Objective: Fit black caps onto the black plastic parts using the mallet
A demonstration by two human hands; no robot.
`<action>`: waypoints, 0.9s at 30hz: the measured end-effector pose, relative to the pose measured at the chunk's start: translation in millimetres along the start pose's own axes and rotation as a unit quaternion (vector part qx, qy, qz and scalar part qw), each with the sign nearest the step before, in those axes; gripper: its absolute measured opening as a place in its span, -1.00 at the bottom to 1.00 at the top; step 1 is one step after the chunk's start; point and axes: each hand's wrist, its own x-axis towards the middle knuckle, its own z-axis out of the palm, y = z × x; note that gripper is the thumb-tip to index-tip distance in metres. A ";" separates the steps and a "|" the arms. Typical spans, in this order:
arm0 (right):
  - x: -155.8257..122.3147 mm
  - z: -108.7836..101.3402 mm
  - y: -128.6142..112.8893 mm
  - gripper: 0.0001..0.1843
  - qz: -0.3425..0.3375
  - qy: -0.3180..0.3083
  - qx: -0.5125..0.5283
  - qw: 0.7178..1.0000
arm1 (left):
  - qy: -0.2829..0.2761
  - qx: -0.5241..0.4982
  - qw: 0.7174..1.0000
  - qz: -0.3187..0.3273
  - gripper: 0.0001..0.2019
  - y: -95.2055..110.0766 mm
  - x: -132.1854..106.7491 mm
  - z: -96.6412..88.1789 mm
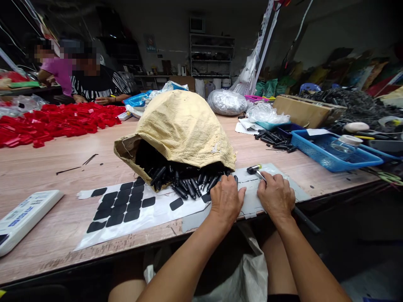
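My left hand [226, 198] lies knuckles-up at the mouth of a tan woven sack [182, 126], fingers curled among the small black plastic parts [185, 182] spilling out of it; what they hold is hidden. My right hand [275, 195] is closed round the handle of a small hammer [254, 169], whose black head rests on a grey sheet [252, 201]. A white backing sheet [103, 233] with several black rounded adhesive pads [121, 205] lies left of my hands.
A white device [22, 216] sits at the left edge. Red plastic parts [53, 119] cover the far left, where two other people sit. Blue trays [333, 153], black parts [273, 140], a cardboard box [302, 110] and plastic bags [226, 102] stand at the right and back.
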 end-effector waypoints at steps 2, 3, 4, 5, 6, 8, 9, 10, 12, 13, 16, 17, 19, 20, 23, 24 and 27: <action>-0.2 1.0 0.3 -0.62 0.001 0.003 0.002 1.000 | -0.008 0.029 1.000 -0.003 -0.75 2.0 6.7 5.8; -0.3 1.5 0.4 -0.62 0.002 0.006 0.002 1.000 | -0.008 0.035 0.999 0.007 -0.80 1.1 5.6 6.2; -0.3 1.8 0.5 -0.62 0.003 0.008 0.003 1.000 | -0.005 0.037 0.999 0.024 -0.83 -1.4 2.0 4.7; -0.3 2.0 0.4 -0.62 0.005 0.009 0.003 1.000 | 0.000 0.034 0.998 0.050 -0.85 -6.0 -3.8 1.4; -0.2 2.1 0.4 -0.63 0.007 0.009 0.003 1.000 | 0.004 0.026 0.996 0.083 -0.85 -12.8 -11.3 -3.6; -0.1 2.0 0.1 -0.63 0.009 0.006 0.003 1.000 | 0.003 -0.003 0.990 0.143 -0.86 -33.3 -28.9 -17.4; 0.0 1.8 -0.1 -0.63 0.010 0.004 0.003 1.000 | -0.002 -0.023 0.987 0.158 -0.87 -46.5 -37.7 -25.4; 0.1 1.5 -0.3 -0.63 0.011 0.002 0.004 1.000 | -0.009 -0.043 0.986 0.158 -0.90 -61.2 -45.9 -33.6; 0.4 0.7 -0.6 -0.63 0.013 -0.001 0.005 1.000 | -0.021 -0.067 0.987 0.144 -0.92 -91.9 -58.7 -48.0; 0.5 0.3 -0.8 -0.63 0.015 -0.002 0.006 1.000 | -0.026 -0.078 0.988 0.134 -0.92 -106.5 -63.1 -53.5; 0.7 -1.3 -1.1 -0.61 0.023 -0.007 0.001 1.000 | -0.028 -0.119 0.987 0.101 -0.90 -139.9 -69.9 -60.7; 0.8 -1.8 -1.1 -0.61 0.022 -0.012 -0.002 1.000 | -0.024 -0.137 0.986 0.091 -0.89 -146.5 -70.8 -60.5; 0.9 -2.5 -0.8 -0.62 0.018 -0.025 -0.007 0.999 | -0.016 -0.167 0.983 0.078 -0.87 -153.2 -71.6 -58.3; 1.1 -2.5 -0.5 -0.62 0.016 -0.032 -0.009 0.999 | -0.012 -0.173 0.982 0.077 -0.85 -153.9 -71.7 -56.9; 3.3 -1.2 1.3 -0.63 0.015 -0.048 -0.015 0.999 | -0.012 -0.166 0.983 0.082 -0.77 -152.1 -71.5 -54.2; 4.6 -0.6 2.4 -0.62 0.013 -0.053 -0.017 0.998 | -0.013 -0.162 0.983 0.084 -0.78 -151.4 -71.2 -53.7; 8.2 -2.6 6.9 -0.61 -0.003 -0.077 0.001 0.997 | -0.010 -0.157 0.984 0.084 -0.84 -151.9 -70.3 -52.8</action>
